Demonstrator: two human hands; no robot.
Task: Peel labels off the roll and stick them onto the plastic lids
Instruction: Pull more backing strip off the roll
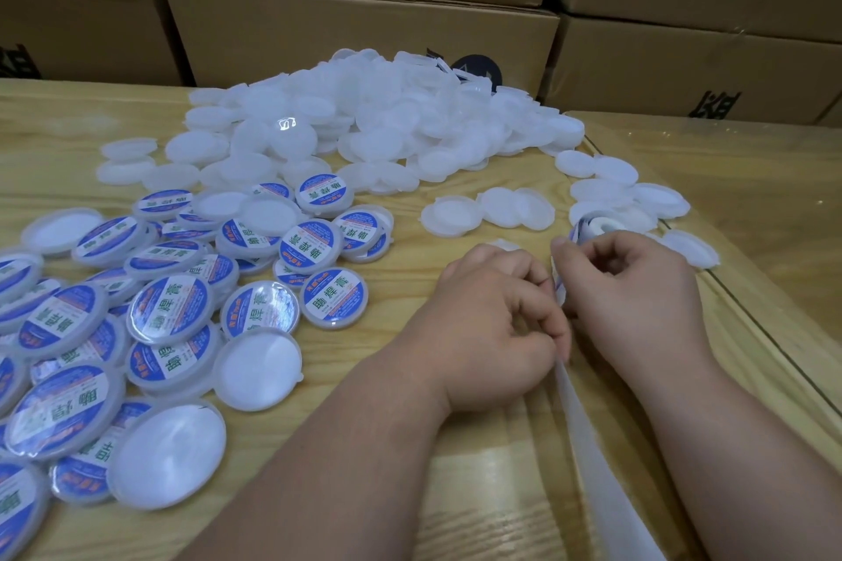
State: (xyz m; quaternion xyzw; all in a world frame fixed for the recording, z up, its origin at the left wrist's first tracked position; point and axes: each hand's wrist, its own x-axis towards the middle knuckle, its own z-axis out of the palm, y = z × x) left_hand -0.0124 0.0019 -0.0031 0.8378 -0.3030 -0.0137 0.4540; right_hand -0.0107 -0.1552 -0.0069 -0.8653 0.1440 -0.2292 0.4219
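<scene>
On your left, the labelled lids lay in a loose overlapping heap on the wooden worktop: round, translucent white plastic, each with a small tab at the rim and a round label with a blue border, a white band across the middle and green Chinese characters, beside small red print too fine to read. You had more than twenty of these, too overlapped to count exactly, with a few blank lids lying among them. Behind, toward the middle, the unlabelled lids were piled in a far larger mound, well beyond counting, and about a dozen more lay scattered to the right of it. Your left hand had its fingers curled, pinching the white backing strip, which trailed down toward you between your forearms. Just beside it, your right hand gripped the label roll with curled fingers, the two hands almost touching over the strip. One roll was in view. Along the back stood brown cardboard boxes, at least seven, bearing partial black characters that could not be read.
</scene>
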